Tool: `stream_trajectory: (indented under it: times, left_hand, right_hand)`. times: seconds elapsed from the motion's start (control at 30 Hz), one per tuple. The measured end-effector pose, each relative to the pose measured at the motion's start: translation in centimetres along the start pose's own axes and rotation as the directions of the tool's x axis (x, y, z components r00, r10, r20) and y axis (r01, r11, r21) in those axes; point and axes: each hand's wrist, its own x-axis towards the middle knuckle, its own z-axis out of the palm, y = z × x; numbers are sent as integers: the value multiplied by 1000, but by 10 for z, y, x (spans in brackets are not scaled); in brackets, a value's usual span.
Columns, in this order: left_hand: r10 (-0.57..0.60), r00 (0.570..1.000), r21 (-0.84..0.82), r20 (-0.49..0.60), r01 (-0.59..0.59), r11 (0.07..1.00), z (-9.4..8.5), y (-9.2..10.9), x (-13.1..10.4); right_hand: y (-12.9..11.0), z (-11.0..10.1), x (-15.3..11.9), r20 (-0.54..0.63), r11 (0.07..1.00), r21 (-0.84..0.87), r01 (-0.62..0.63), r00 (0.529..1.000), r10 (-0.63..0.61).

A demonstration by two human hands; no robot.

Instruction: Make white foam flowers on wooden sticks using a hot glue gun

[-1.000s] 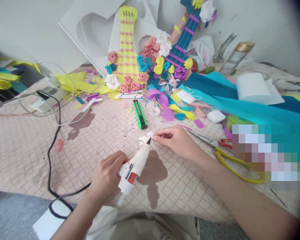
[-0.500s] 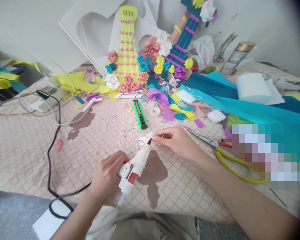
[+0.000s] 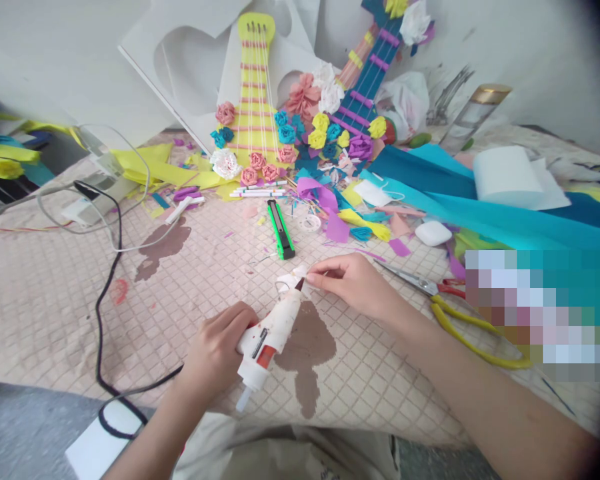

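My left hand [image 3: 226, 337] is wrapped round the handle of a white hot glue gun [image 3: 275, 332], a clear glue stick poking out of its back end. The dark nozzle points up and away, towards the fingertips of my right hand [image 3: 347, 283]. Those fingers are pinched on the edge of a small white crumpled piece [image 3: 293, 275], which lies right by the nozzle tip; whether it is paper I cannot tell. Just beyond it, a green utility knife [image 3: 281, 230] rests on the quilted tablecloth [image 3: 205, 267].
Scissors [image 3: 440, 290] with red and yellow handles lie right of my right forearm. A black cord [image 3: 100, 300] loops at the left. Paper scraps [image 3: 337, 227], a yellow paper guitar [image 3: 254, 100], a blue one [image 3: 370, 80] and a white roll [image 3: 507, 175] stand or lie further back.
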Motion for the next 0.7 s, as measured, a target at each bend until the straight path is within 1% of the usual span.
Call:
stream_trajectory:
  times: [0.17, 0.7]
  left_hand:
    - [-6, 1000, 1, 16, 6, 1000, 0, 0, 0]
    - [18, 1000, 4, 8, -18, 1000, 1, -3, -1]
  right_hand:
    - [0, 0, 0, -3, 1000, 3, 1, 1000, -1]
    - [2, 0, 1, 13, 1000, 4, -15, 1000, 15]
